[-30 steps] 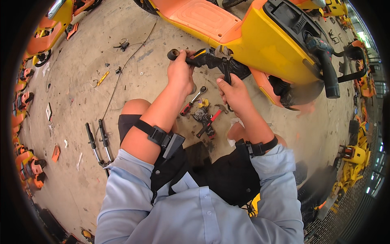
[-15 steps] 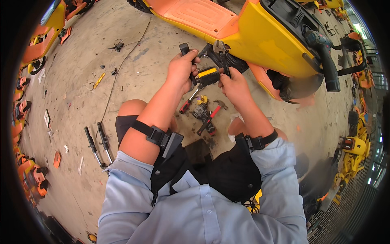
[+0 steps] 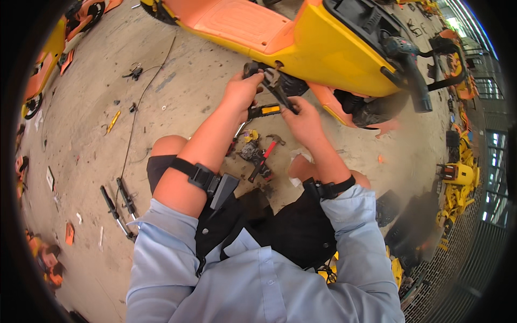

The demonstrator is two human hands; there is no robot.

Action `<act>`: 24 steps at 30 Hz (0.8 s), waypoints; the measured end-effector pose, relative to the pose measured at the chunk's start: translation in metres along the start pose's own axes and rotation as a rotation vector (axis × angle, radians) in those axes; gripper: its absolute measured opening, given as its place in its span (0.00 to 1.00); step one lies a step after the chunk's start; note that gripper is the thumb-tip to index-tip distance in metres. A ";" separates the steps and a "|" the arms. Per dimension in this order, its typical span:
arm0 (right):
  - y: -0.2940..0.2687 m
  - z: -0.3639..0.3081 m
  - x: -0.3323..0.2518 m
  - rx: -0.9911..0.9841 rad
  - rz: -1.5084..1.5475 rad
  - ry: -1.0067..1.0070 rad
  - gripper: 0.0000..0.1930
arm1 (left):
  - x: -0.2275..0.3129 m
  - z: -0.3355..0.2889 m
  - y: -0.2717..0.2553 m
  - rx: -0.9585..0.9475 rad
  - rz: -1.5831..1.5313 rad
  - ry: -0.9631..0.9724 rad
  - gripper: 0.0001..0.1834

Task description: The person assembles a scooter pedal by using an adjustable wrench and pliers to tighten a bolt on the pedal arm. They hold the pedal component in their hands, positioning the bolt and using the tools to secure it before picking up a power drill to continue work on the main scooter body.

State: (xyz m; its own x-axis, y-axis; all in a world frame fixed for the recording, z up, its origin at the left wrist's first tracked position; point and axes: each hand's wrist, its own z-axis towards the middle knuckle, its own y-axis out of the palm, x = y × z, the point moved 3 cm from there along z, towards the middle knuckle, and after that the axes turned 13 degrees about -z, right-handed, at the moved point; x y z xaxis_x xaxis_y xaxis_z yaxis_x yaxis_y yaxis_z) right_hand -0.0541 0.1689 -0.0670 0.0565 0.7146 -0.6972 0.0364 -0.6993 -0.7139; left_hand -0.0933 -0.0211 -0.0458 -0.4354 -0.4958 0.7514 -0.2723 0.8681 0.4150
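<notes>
My left hand (image 3: 240,92) is closed around a black crank arm (image 3: 251,68), whose rounded upper end pokes out above the fingers. A black pedal with a yellow reflector (image 3: 269,109) hangs between my two hands, partly covered by them. In my right hand (image 3: 302,119) is an adjustable wrench (image 3: 280,94), tilted up to the left. Its jaws are close to the crank arm's upper end, beside my left fingers; whether they touch it I cannot tell.
A yellow and orange scooter (image 3: 334,54) lies ahead, with a power drill (image 3: 401,47) on it. Below my hands are a red-handled hammer (image 3: 265,157) and a dark mechanical part (image 3: 251,151). Two fork tubes (image 3: 114,210) and a cable (image 3: 141,94) lie on the left floor.
The wrench has swung from nearly upright to leaning left, its jaws now nearer my left hand. The pedal has turned and sits lower against my right hand. The view has shifted slightly.
</notes>
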 end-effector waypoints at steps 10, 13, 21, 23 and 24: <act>-0.023 -0.023 0.003 0.016 0.088 0.067 0.19 | -0.015 -0.006 0.041 -0.202 0.029 -0.064 0.16; -0.023 -0.023 0.013 0.024 0.073 0.033 0.20 | -0.019 -0.003 0.048 -0.201 0.084 -0.077 0.11; -0.014 0.022 0.048 -0.090 0.513 0.415 0.21 | 0.028 0.000 0.043 -0.066 0.121 0.441 0.17; 0.027 0.033 0.083 -0.218 0.454 0.500 0.16 | 0.045 0.002 0.042 0.047 0.189 0.493 0.18; 0.056 0.035 0.091 -0.285 0.411 0.536 0.16 | 0.056 -0.001 0.035 0.080 0.157 0.509 0.18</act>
State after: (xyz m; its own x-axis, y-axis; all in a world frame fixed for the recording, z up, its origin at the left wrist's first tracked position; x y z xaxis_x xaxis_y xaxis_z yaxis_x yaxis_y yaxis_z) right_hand -0.0820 0.1949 -0.1724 0.5989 0.3391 -0.7255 0.1613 -0.9384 -0.3055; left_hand -0.1267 -0.0185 0.0115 -0.0110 -0.2684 0.9633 -0.3104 0.9166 0.2518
